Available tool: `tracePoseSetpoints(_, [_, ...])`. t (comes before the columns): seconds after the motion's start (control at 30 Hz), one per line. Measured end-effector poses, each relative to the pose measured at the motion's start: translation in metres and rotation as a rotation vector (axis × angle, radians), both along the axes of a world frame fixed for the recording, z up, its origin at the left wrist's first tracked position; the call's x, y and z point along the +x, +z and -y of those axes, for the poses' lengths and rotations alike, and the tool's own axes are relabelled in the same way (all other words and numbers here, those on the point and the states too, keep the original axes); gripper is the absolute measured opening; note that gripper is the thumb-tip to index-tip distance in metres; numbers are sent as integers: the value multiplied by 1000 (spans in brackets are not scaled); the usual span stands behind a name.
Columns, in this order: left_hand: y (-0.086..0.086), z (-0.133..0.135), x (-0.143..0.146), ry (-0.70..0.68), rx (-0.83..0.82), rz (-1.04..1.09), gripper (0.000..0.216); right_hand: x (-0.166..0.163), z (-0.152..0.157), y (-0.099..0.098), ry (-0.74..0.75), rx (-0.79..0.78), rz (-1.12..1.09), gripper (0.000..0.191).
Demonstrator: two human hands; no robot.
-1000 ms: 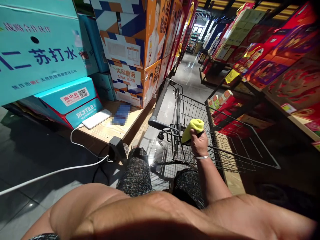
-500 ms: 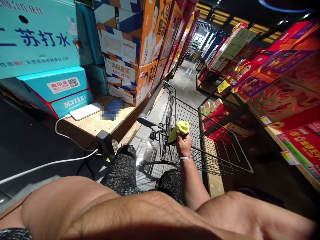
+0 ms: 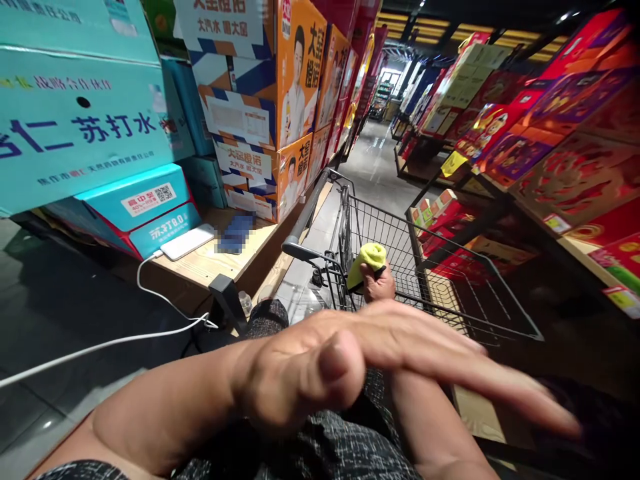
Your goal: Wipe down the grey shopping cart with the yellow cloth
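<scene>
My right hand [image 3: 377,283] is closed around a yellow-green cloth [image 3: 367,259] and presses it against the near end of a wire shopping cart [image 3: 450,293], beside the cart's grey handle [image 3: 307,252]. My left hand [image 3: 380,363] is close to the camera, fingers stretched flat and pointing right, holding nothing, and it hides most of my right forearm. My knees in dark tweed trousers [image 3: 270,317] show below the cart.
Teal drink cartons [image 3: 85,127] and orange cartons [image 3: 270,113] are stacked on a wooden pallet [image 3: 220,257] at left, with a white power bank [image 3: 187,241] and its cable [image 3: 100,345]. Red gift boxes [image 3: 550,153] fill shelves at right. A tiled aisle [image 3: 375,160] runs ahead.
My left hand has swung up in front of the camera with fingers stretched out. My right hand stays on the cloth at the cart; the view shifted slightly.
</scene>
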State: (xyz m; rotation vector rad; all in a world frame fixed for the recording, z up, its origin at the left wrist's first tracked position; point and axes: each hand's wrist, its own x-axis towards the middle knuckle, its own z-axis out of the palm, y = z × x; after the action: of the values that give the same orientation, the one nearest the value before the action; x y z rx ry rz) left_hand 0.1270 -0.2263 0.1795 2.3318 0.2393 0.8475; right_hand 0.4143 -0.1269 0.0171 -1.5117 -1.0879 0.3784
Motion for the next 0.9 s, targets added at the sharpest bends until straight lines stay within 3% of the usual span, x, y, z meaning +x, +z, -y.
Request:
tracePoseSetpoints(0.07, [-9,-33,31,-194,-200,130,52,-1,1,2,10,-7,-1,57])
tracePoseSetpoints(0.13, [-30,-68,45,44,-173,150,40,-1,1,3,18,14,13,58])
tracePoseSetpoints(0.2, [-61,-95,44,294,-8,112,35,-2,0,4,19,36,50,58])
tracePoseSetpoints(0.3, [-103,-120,32,635,235,18,42,-4,0,6,44,48,152,49])
tracePoseSetpoints(0.37, [-119,-133,25,768,333,-57,55,-7,1,9,76,46,235,43])
tracePoseSetpoints(0.5, [-130,-155,20,758,419,-95,68,-19,3,22,98,53,385,55])
tracePoseSetpoints(0.6, [-136,-166,19,713,451,-21,65,-37,2,41,87,198,521,64])
tracePoseSetpoints(0.77, [-150,-177,16,720,443,56,61,-82,-11,68,215,374,939,41])
tracePoseSetpoints(0.9, [-153,-183,14,710,406,172,44,-101,-18,58,211,371,1165,38])
